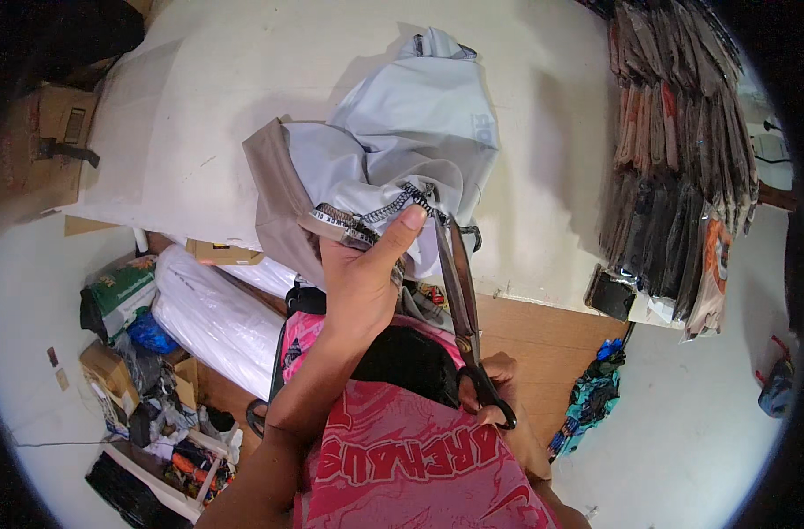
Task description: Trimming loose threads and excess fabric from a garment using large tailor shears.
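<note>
We noted a large white work table filling the upper middle of the view, its surface evenly lit with soft shadows. Below its near edge, brown wooden flooring showed, giving way to a pale floor at right. Along the table's right side lay a row of packaged garments in clear sleeves. At left stood a cardboard box, white rolls of material under the table, and a clutter of bags and small boxes. A blue-green patterned cloth lay heaped on the floor at right.
</note>
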Demonstrator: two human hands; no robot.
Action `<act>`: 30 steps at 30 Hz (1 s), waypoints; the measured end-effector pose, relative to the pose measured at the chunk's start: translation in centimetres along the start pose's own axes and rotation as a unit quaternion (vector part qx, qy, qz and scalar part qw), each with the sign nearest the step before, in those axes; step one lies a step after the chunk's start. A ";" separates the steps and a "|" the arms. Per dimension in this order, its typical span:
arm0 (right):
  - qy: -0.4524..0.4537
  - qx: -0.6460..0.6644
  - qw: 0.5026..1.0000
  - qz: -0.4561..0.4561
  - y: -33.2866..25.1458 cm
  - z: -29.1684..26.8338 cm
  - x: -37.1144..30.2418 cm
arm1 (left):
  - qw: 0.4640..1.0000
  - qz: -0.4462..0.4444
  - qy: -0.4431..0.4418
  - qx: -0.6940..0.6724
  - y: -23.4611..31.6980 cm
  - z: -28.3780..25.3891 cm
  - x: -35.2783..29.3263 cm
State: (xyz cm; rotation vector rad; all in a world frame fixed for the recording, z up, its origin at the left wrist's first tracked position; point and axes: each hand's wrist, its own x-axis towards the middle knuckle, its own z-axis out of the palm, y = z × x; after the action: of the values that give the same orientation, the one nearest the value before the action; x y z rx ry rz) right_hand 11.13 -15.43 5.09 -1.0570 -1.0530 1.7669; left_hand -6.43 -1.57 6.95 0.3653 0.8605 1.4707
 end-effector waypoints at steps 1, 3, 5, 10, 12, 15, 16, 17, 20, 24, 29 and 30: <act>0.000 0.000 1.000 0.000 0.0 0.0 -0.1 | 1.000 0.005 0.001 -0.004 0.0 0.0 0.0; 0.001 -0.001 1.000 0.001 -0.1 -0.2 -0.2 | 1.000 0.005 -0.004 -0.003 0.0 -0.1 0.0; 0.001 -0.001 1.000 0.002 -0.1 -0.1 -0.3 | 1.000 0.006 -0.009 -0.002 0.0 -0.2 0.0; 0.002 -0.002 1.000 0.007 -0.1 0.0 0.2 | 1.000 0.009 -0.013 -0.021 0.0 -0.1 0.0; 0.003 -0.002 1.000 0.009 -0.2 -0.3 0.2 | 1.000 0.012 -0.017 -0.022 0.0 -0.3 0.0; 0.002 -0.002 1.000 0.012 -0.4 -0.7 0.3 | 0.999 0.013 -0.014 -0.028 0.0 -0.3 0.1; 0.001 -0.002 1.000 0.013 -0.5 -0.9 -0.6 | 0.999 0.011 -0.008 -0.033 0.1 -0.3 0.2; 0.000 -0.002 1.000 0.014 -0.5 -0.9 -1.4 | 0.999 0.012 -0.007 -0.033 0.1 -0.4 0.2; 0.003 -0.003 1.000 0.016 -0.6 -0.7 -2.2 | 0.999 0.000 -0.014 -0.029 -0.1 -0.5 0.2; 0.003 -0.002 1.000 0.019 -0.5 -0.8 -1.2 | 1.000 0.011 -0.014 -0.016 0.0 -0.4 -0.1; 0.001 -0.003 1.000 0.023 -0.4 -0.2 -1.3 | 1.000 0.025 -0.004 -0.002 0.1 -0.1 -0.2; 0.001 -0.003 1.000 0.024 -0.6 -0.4 -1.9 | 1.000 0.023 -0.006 -0.006 0.2 -0.1 -0.3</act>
State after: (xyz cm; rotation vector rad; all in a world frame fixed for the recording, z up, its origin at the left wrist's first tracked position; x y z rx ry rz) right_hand 12.20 -16.89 5.96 -1.0959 -1.0396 1.8007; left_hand -6.61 -1.83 7.03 0.3869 0.8382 1.5134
